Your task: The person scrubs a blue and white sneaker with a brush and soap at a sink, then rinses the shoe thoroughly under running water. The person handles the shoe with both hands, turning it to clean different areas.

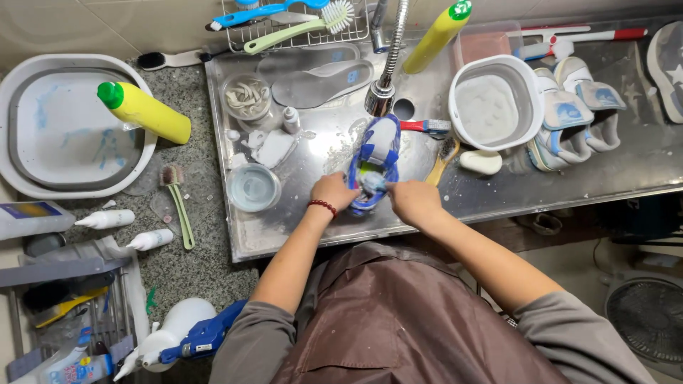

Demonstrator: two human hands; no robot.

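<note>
**Blue-and-white shoe held in steel sink, centre of frame**

Containers: round white plastic tub (496, 107), upper right, holding pale sudsy water. Small clear bowl (253, 187), left of centre, holding cloudy liquid. Small glass dish (246, 96), upper left of the sink, holding coiled pale laces. Large white basin (67, 128), far left, holding only blue smears.

Item: blue-and-white sports shoe (373, 160), lying on the wet steel sink tray (498, 195) under the chrome flexible tap (384, 89), toe toward the tap.

Hands: left hand (333, 190), red bead bracelet at the wrist, clasps the shoe's heel side. Right hand (413, 200) is curled at the shoe's opening, fingers closed on something small; what it is cannot be told.
</note>
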